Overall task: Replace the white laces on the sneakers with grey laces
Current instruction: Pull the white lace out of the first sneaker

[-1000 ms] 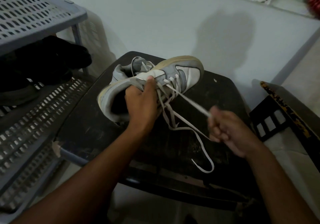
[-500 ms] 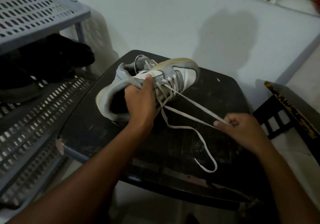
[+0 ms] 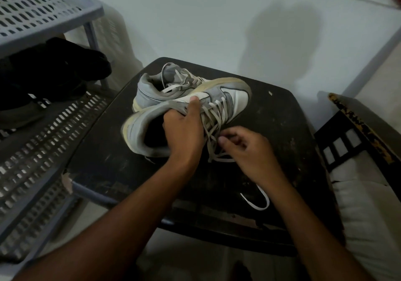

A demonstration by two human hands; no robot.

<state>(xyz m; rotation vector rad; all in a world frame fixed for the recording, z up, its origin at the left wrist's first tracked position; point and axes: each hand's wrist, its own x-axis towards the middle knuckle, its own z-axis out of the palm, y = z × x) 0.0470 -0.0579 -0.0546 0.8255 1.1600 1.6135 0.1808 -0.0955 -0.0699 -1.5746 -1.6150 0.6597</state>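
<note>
1. The near sneaker (image 3: 152, 124) lies tilted on its side on the dark stool (image 3: 271, 133), toe pointing far-right.
2. The second sneaker (image 3: 152, 85) stands just behind it, touching it, still laced in white.
3. The left hand (image 3: 184, 133) grips the near sneaker at the tongue and collar, fingers curled round the upper, thumb on the white side panel.
4. The right hand (image 3: 245, 148) sits just right of the eyelets with fingers loosely curled at the white lace (image 3: 213, 126); blur hides whether it pinches the lace, so this cannot be told.
5. The lace's loose end (image 3: 263, 200) trails over the stool's near-right part.
6. A grey perforated rack (image 3: 43, 13) stands at the left.
</note>
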